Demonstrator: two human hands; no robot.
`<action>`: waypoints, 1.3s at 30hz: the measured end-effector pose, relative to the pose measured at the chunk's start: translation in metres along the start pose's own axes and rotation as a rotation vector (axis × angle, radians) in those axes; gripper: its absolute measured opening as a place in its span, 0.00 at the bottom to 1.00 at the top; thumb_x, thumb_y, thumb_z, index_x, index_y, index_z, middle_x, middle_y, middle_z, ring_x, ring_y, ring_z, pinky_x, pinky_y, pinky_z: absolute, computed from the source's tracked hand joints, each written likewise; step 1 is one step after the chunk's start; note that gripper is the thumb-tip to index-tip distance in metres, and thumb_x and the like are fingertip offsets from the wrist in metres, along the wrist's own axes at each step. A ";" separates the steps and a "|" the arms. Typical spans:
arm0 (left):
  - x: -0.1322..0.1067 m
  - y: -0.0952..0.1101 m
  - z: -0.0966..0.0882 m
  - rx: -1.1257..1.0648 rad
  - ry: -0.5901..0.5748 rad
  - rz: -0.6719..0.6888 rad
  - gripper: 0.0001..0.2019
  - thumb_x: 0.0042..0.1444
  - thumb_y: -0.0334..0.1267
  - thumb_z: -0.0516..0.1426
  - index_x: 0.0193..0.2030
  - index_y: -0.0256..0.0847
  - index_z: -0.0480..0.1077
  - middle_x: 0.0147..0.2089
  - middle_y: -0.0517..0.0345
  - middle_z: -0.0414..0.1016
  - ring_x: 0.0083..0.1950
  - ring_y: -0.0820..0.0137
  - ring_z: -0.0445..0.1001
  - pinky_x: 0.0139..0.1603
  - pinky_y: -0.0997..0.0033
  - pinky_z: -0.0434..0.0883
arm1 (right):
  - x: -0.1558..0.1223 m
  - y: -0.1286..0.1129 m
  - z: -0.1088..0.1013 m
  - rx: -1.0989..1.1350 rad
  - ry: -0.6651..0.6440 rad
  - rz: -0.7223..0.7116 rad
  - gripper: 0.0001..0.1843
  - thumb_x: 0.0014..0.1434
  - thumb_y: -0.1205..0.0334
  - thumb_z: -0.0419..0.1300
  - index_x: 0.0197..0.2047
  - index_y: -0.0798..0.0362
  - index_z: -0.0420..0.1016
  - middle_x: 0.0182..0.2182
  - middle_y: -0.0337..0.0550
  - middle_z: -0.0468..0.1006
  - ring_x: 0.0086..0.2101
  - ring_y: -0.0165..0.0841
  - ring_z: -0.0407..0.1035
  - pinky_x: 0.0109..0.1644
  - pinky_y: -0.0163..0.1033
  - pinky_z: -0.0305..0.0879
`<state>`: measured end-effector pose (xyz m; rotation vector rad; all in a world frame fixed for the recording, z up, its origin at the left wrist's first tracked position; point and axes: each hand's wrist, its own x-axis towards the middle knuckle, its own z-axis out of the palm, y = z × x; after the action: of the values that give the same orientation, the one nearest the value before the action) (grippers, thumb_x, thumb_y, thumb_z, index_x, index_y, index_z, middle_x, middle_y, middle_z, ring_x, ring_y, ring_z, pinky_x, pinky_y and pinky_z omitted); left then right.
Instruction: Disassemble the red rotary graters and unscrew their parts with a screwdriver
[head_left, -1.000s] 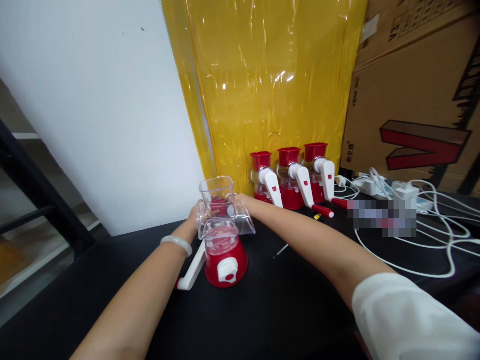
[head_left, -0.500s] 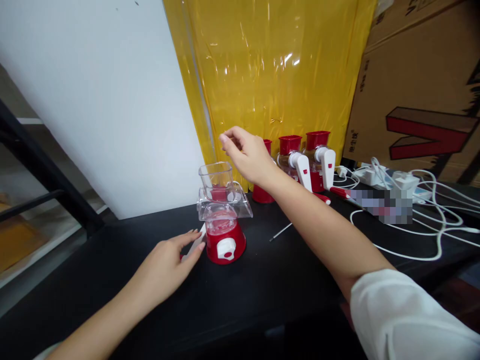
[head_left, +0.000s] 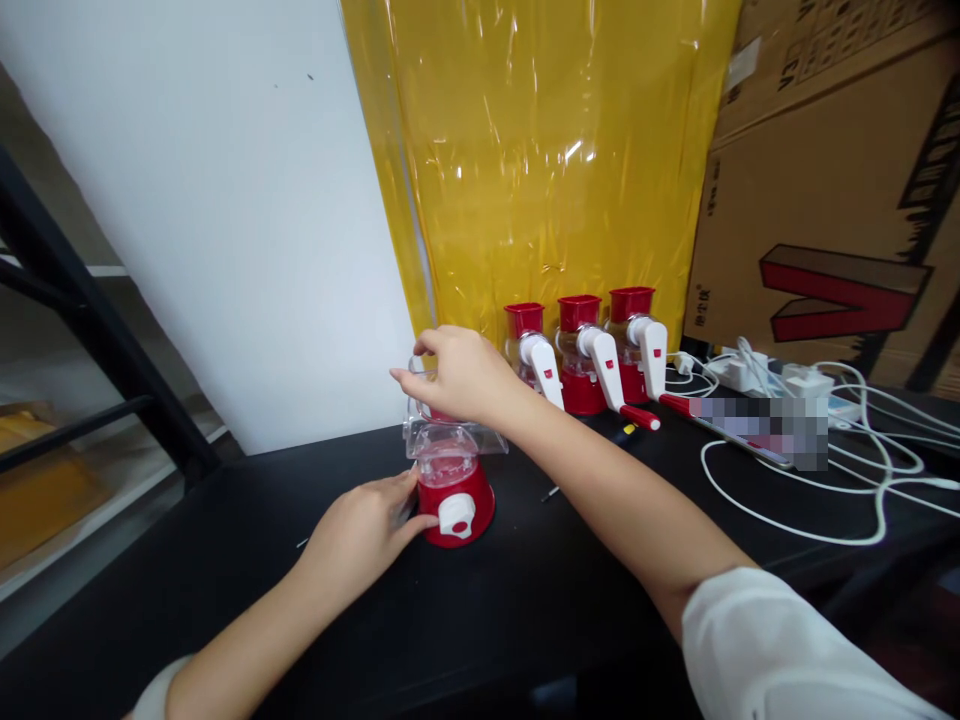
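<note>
In the head view a rotary grater (head_left: 457, 508) stands upright on the black table. It has a red base, a white knob at the front and a clear plastic body. My left hand (head_left: 375, 515) is closed against the left side of the red base, thumb beside the knob and fingers partly hidden behind it. From above, my right hand (head_left: 457, 378) covers the top of the clear hopper (head_left: 415, 410), with thumb and fingers curled over its rim. Part of the hopper is hidden by that hand.
Several more things stand to the right: three red rotary graters with white cranks (head_left: 606, 365), a phone (head_left: 750, 435), white cables (head_left: 795, 535) and a power strip. A screwdriver (head_left: 626, 432) lies behind my right forearm. Behind are a yellow plastic curtain (head_left: 555, 150), a white panel and a cardboard box (head_left: 817, 200).
My right hand has come down and left onto the clear hopper. My left hand has moved right from beside the grater to its red base. The view has shifted slightly.
</note>
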<state>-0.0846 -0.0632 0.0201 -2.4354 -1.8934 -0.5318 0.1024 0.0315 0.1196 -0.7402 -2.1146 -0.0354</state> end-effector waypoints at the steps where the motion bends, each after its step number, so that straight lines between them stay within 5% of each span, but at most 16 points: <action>1: 0.002 0.001 -0.001 0.029 -0.005 0.009 0.22 0.57 0.51 0.59 0.56 0.46 0.75 0.56 0.51 0.79 0.54 0.52 0.78 0.61 0.52 0.68 | 0.000 0.000 0.000 -0.011 0.000 0.002 0.22 0.62 0.45 0.56 0.43 0.56 0.76 0.41 0.51 0.79 0.44 0.38 0.72 0.48 0.41 0.64; 4: 0.008 0.001 -0.003 0.095 -0.014 0.018 0.18 0.55 0.52 0.61 0.49 0.48 0.78 0.51 0.53 0.81 0.53 0.52 0.79 0.63 0.53 0.66 | 0.001 -0.001 0.000 -0.027 -0.003 0.001 0.21 0.62 0.46 0.56 0.43 0.56 0.76 0.41 0.50 0.78 0.43 0.38 0.72 0.48 0.41 0.64; 9: 0.012 -0.007 -0.003 0.049 -0.044 0.001 0.21 0.54 0.57 0.60 0.46 0.47 0.80 0.38 0.52 0.84 0.43 0.54 0.82 0.46 0.64 0.73 | 0.001 -0.002 0.001 -0.034 -0.010 0.009 0.20 0.62 0.48 0.56 0.44 0.56 0.76 0.41 0.51 0.78 0.43 0.39 0.71 0.47 0.41 0.64; 23: 0.016 -0.002 -0.015 0.085 -0.116 0.101 0.20 0.57 0.59 0.58 0.35 0.45 0.80 0.30 0.52 0.82 0.34 0.59 0.80 0.38 0.68 0.69 | 0.002 0.003 0.001 0.001 -0.022 -0.059 0.20 0.61 0.49 0.56 0.45 0.57 0.76 0.42 0.50 0.77 0.43 0.38 0.70 0.49 0.41 0.62; 31: 0.017 -0.009 -0.012 0.077 -0.137 0.134 0.20 0.60 0.57 0.56 0.36 0.42 0.80 0.30 0.52 0.81 0.33 0.62 0.79 0.37 0.70 0.67 | 0.001 -0.007 0.006 0.004 0.037 0.056 0.19 0.61 0.49 0.55 0.40 0.56 0.76 0.39 0.50 0.77 0.41 0.38 0.70 0.46 0.41 0.62; 39: 0.021 -0.013 -0.011 0.156 -0.129 0.176 0.20 0.60 0.56 0.56 0.37 0.43 0.79 0.26 0.54 0.79 0.31 0.63 0.78 0.35 0.72 0.65 | 0.005 -0.003 0.003 -0.014 0.009 -0.021 0.18 0.60 0.50 0.56 0.41 0.57 0.76 0.38 0.50 0.77 0.40 0.38 0.70 0.45 0.41 0.62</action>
<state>-0.0958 -0.0425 0.0339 -2.5539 -1.6676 -0.2168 0.0969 0.0318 0.1222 -0.7249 -2.1153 -0.0656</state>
